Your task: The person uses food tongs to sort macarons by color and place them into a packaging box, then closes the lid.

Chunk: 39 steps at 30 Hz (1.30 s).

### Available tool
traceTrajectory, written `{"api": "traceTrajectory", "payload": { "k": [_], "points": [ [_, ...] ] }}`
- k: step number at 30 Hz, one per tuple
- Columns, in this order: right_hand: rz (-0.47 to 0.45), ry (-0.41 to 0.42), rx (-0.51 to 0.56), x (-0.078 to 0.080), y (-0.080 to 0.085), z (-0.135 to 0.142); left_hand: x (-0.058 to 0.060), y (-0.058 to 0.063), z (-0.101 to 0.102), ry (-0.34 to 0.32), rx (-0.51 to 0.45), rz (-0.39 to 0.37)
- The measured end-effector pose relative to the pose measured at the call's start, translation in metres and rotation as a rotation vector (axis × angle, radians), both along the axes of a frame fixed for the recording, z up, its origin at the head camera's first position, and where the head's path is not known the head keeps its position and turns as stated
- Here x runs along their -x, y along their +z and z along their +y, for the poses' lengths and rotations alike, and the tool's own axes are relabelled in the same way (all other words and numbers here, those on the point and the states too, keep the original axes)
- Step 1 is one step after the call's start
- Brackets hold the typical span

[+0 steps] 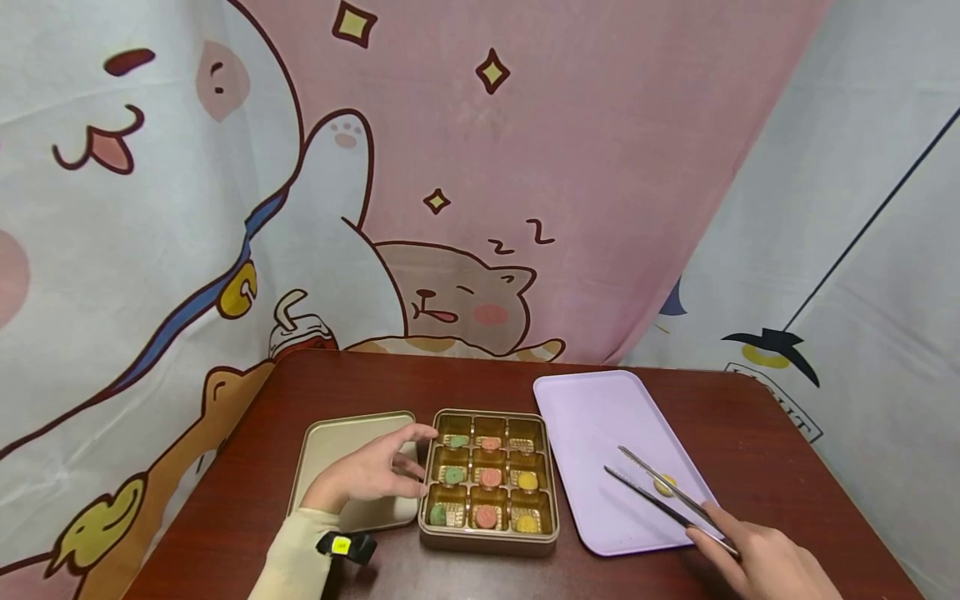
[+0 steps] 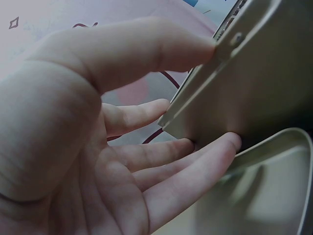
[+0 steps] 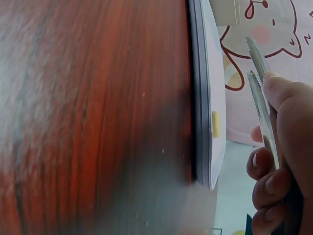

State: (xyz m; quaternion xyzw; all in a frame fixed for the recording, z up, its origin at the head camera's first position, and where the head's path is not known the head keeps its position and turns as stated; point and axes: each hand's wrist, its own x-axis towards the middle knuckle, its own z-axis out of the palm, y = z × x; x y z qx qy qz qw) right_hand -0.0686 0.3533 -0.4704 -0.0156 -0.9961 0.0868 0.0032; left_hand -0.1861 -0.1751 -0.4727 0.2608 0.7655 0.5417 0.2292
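My left hand [image 1: 367, 477] touches the left side of a gold tin box [image 1: 489, 542], its thumb and fingers nearly straight. Inside, a gold divider forms three columns. Small round green candies [image 1: 453, 475] lie in the left column, pink ones [image 1: 491, 477] in the middle, and yellow ones [image 1: 527, 481] in the two nearer right compartments. The far right compartment shows only its gold lining. A pair of metal tweezers [image 3: 259, 93] is gripped in my right hand [image 1: 776, 557], tips apart with nothing between them. Below the tweezers, one yellow candy [image 1: 664, 482] lies on the lilac tray [image 1: 592, 417].
The box's flat lid [image 1: 348, 435] lies left of the box, partly beneath my left hand and forearm. The tray stands just right of the box. All of it is on a dark red wooden table [image 1: 465, 383], with a printed cloth [image 1: 600, 150] hanging behind.
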Motion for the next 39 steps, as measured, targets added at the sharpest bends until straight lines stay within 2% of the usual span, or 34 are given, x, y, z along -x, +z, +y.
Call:
{"api": "traceTrajectory", "payload": {
  "k": [8, 18, 28, 39],
  "points": [
    [-0.089, -0.035, 0.004, -0.003, -0.003, 0.017, -0.001, -0.001, 0.000, 0.008, 0.012, 0.001],
    [-0.060, -0.063, -0.019, -0.019, -0.016, 0.037, 0.000, -0.002, 0.000, 0.012, 0.013, -0.005],
    [-0.164, -0.127, -0.020, -0.022, -0.024, 0.053, 0.000, -0.002, -0.001, 0.014, 0.008, -0.005],
    [-0.073, -0.091, -0.012, -0.025, -0.025, 0.049, 0.000, 0.000, 0.000, 0.018, 0.007, -0.011]
  ]
}}
